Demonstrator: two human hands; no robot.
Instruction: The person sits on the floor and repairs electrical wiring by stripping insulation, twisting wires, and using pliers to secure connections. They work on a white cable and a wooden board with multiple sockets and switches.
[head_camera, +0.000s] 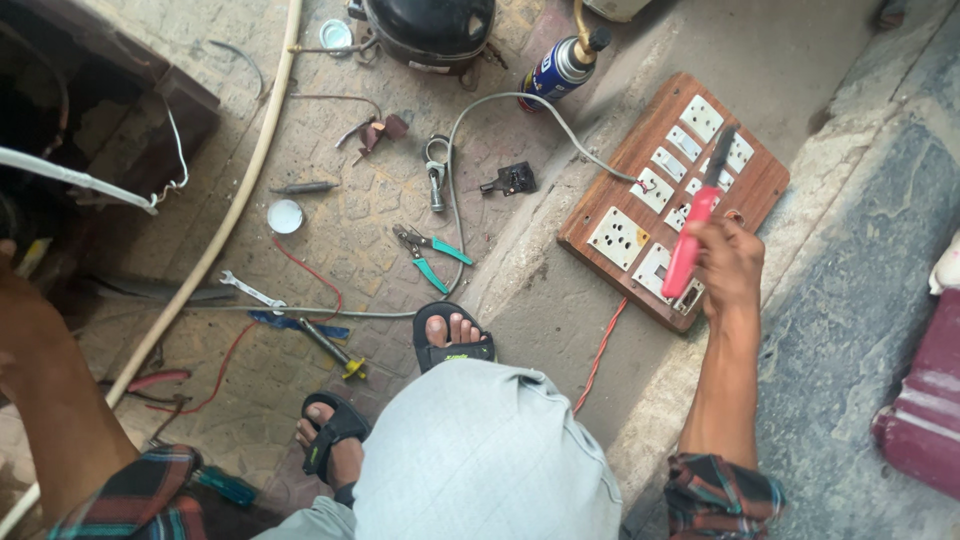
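My right hand grips a red-handled tool whose dark tip points over a wooden board fitted with white sockets and switches. The board lies on the concrete ground to the right. My left hand is at the far left edge, mostly cut off; I cannot tell what it holds. My sandalled feet and grey-trousered knee fill the bottom middle.
On the paved ground lie green-handled pliers, a spanner, a yellow-tipped screwdriver, a blue gas canister, a black compressor, a grey cable, red wire and a white hose. A dark cabinet stands at top left.
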